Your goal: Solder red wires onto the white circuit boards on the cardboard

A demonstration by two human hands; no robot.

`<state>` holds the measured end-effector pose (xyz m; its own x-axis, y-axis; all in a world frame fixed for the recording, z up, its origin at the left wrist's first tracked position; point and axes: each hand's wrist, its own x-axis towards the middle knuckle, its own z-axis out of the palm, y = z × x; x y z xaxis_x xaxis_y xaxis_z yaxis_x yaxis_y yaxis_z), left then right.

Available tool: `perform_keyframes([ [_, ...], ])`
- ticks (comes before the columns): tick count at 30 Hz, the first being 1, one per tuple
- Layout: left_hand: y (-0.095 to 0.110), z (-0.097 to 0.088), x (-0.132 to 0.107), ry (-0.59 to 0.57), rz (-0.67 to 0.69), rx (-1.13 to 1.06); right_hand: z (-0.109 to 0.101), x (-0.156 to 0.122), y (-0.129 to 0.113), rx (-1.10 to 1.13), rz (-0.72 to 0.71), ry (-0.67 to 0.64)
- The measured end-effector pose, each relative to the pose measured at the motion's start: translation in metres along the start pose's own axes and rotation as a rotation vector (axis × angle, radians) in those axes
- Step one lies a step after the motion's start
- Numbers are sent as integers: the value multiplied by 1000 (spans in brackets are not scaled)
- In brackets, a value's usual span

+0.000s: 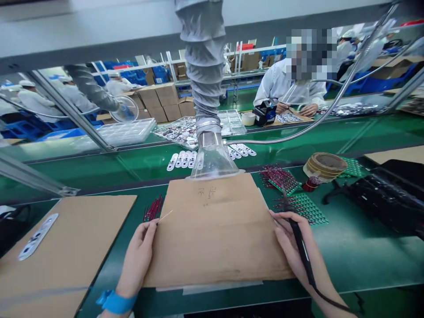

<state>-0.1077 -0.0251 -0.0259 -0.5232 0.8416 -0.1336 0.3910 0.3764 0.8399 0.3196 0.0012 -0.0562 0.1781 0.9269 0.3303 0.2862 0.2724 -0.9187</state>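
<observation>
My left hand point(138, 254) rests at the left edge of a brown cardboard sheet point(215, 229) and pinches a thin pale wire point(164, 216) that points up and right. A bundle of red wires point(153, 208) lies just above that hand. My right hand point(293, 245) sits at the sheet's right edge, closed round a black soldering iron point(298, 236) whose tip points toward a green board point(303, 207); its black cable runs back along my forearm. A blue strap point(115, 302) circles my left wrist.
A clear fume funnel point(213, 161) on a grey hose hangs over the sheet's far edge. A second cardboard sheet point(66, 247) lies at left with a white strip point(37, 236). Tape rolls point(326, 165), more green boards, white strips and a black device point(391, 194) surround. Another person point(291, 88) works across the belt.
</observation>
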Motion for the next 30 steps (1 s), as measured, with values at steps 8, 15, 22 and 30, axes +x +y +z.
perform_keyframes([
  [8, -7, -10, 37, 163, 333, 166, -4, 1, 7, -307, -140, -12],
  [15, -20, -34, 76, 312, 301, 276, 4, 6, 22, -327, -143, 69],
  [22, -7, -14, 57, 234, 353, 247, 2, 7, 16, -310, -137, 25],
  [30, 46, 52, 14, -285, 653, 297, 2, 6, 3, -330, -186, -16],
])
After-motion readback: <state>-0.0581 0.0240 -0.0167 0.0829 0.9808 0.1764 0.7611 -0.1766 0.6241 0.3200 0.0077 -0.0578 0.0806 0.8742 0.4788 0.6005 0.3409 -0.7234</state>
